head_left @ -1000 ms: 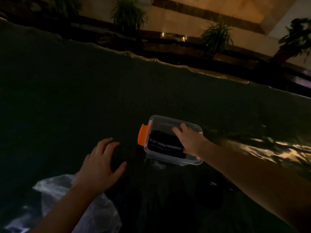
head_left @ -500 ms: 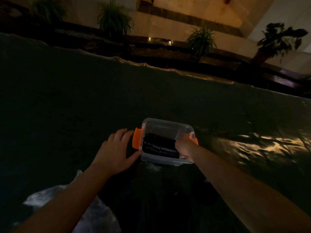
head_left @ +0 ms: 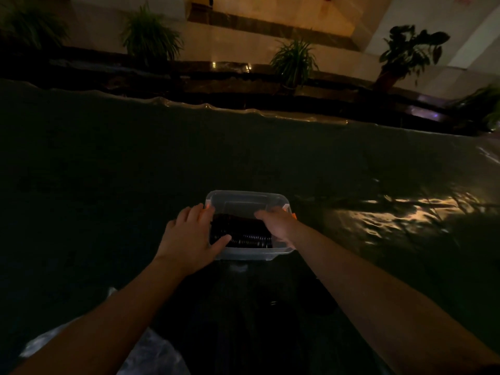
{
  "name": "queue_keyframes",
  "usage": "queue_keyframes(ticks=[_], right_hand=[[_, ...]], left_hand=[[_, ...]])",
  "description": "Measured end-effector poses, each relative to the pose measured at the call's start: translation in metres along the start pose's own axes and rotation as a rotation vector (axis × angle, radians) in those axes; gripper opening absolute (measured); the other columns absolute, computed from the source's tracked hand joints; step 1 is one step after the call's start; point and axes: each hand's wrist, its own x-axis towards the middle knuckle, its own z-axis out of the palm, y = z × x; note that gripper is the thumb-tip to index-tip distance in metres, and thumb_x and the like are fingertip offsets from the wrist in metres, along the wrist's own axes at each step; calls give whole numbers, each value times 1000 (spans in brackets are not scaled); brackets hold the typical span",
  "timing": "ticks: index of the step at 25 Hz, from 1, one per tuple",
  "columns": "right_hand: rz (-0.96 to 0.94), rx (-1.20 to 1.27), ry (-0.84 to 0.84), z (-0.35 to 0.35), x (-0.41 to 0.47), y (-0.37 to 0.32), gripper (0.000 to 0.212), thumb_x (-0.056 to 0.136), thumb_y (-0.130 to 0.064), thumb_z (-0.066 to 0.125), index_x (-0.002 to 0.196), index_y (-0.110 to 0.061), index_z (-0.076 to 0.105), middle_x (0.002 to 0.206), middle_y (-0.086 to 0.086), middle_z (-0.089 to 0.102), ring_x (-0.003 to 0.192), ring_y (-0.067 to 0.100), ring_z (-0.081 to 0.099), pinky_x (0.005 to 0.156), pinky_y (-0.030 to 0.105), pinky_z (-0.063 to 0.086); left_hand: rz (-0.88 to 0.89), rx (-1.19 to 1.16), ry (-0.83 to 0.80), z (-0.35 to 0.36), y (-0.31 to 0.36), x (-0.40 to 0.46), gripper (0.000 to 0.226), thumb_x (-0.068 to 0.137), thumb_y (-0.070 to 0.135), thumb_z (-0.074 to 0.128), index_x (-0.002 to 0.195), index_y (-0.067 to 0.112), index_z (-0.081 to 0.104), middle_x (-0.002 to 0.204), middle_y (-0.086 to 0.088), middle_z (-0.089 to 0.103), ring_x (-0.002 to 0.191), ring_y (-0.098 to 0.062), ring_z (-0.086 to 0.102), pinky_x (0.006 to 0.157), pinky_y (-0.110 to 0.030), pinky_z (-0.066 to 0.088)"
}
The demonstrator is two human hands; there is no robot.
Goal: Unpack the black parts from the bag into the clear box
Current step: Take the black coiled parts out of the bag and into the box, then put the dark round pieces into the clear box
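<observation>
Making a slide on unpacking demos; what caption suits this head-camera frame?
Both hands, left hand and right hand, grip the clear box of black parts on a dim table.

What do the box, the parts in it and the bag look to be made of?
Clear box: transparent rigid plastic; table shows through its walls. Black parts: ribbed and glossy with small glints, probably plastic or rubber; too dark to tell. Bag: thin crinkled clear film.

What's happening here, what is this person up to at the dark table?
A person has both hands on a clear plastic box with orange latches on a dark table. The left hand rests on its left end, thumb over the near rim, and the right hand covers the right end. Black ribbed parts lie inside. A crinkled clear plastic bag sits near the person, under the left forearm.
</observation>
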Motion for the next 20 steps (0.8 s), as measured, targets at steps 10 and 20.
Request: queue_keyframes(ticks=[10, 20], right_hand=[[-570, -581, 459, -67, -90, 104, 67, 100, -50, 58, 158, -30, 32, 164, 2, 36, 149, 22, 34, 116, 43, 34], [-154, -739, 308, -122, -33, 241, 80, 96, -55, 61, 162, -38, 20, 172, 13, 10, 155, 41, 16, 116, 56, 37]], left_hand=[[373, -101, 115, 20, 79, -48, 71, 80, 78, 47, 138, 39, 38, 142, 6, 49, 128, -13, 47, 108, -40, 37], [122, 14, -349, 116, 147, -87, 113, 66, 85, 57, 155, 31, 14, 163, -2, 22, 148, -26, 24, 117, -50, 33]])
